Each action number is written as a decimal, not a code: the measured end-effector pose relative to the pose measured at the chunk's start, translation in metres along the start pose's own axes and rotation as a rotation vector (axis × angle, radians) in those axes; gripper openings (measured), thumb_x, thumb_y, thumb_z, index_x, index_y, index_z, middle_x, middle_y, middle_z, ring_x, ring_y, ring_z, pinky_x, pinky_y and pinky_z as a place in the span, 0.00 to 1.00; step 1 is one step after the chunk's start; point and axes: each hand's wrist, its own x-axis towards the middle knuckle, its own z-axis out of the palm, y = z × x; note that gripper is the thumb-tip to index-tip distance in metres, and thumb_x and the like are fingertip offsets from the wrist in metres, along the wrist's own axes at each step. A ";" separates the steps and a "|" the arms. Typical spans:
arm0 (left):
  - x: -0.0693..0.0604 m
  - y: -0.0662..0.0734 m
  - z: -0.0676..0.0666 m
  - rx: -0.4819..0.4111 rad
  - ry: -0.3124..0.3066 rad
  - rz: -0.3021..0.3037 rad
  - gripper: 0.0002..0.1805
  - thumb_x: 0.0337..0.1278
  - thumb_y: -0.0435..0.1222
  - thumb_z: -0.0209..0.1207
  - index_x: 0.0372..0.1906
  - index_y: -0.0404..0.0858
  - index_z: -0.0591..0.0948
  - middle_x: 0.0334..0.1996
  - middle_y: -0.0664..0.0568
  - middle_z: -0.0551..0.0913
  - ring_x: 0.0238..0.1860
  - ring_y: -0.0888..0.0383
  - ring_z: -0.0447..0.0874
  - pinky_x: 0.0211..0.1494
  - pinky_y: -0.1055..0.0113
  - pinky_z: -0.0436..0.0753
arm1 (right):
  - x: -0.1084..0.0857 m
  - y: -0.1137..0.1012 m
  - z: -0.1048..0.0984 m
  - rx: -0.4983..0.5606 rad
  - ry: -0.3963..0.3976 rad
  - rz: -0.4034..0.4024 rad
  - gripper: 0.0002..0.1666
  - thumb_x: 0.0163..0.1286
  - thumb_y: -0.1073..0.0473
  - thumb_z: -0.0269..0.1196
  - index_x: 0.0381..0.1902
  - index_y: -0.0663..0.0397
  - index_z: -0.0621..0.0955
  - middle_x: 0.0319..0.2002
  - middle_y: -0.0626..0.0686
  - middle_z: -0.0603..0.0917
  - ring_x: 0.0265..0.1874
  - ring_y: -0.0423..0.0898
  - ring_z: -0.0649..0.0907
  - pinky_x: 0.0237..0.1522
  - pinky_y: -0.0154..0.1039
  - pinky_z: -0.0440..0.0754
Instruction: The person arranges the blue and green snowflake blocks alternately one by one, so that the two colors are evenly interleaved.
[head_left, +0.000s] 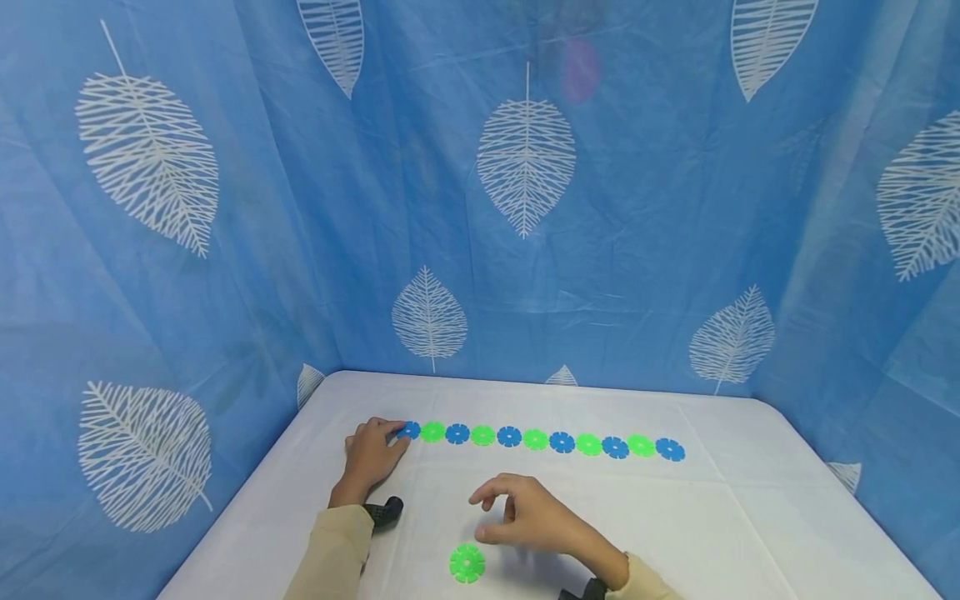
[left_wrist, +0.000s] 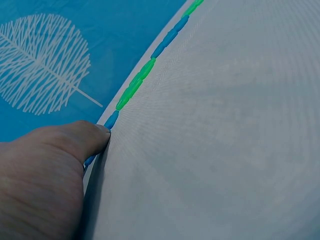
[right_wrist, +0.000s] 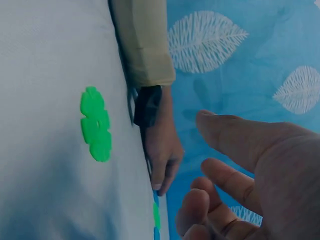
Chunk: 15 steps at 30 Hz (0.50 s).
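A row of flat notched plastic discs, blue and green by turns, stretches across the table. At its left end my left hand (head_left: pixel 371 454) pinches a blue disc (head_left: pixel 410 430) between thumb and fingers; in the left wrist view the thumb (left_wrist: pixel 82 137) covers part of that disc. A green disc (head_left: pixel 432 432) comes right after it in the row. My right hand (head_left: pixel 531 515) hovers over the table with fingers bent and apart, holding nothing. A single green disc (head_left: pixel 467 563) lies flat just below and left of its thumb, also seen in the right wrist view (right_wrist: pixel 96 124).
A white cloth covers the table (head_left: pixel 600 508). Blue curtains (head_left: pixel 645 208) with white leaf prints rise behind it and on both sides. The row ends at the right with a blue disc (head_left: pixel 670 450). Black bands (head_left: pixel 385 512) sit at both wrists.
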 end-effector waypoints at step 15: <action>0.001 -0.001 0.000 0.002 0.004 0.007 0.22 0.62 0.47 0.64 0.59 0.44 0.84 0.53 0.43 0.81 0.56 0.44 0.77 0.55 0.45 0.67 | 0.001 0.007 0.021 -0.167 -0.068 0.011 0.24 0.54 0.47 0.77 0.49 0.41 0.86 0.38 0.37 0.83 0.27 0.29 0.73 0.31 0.27 0.74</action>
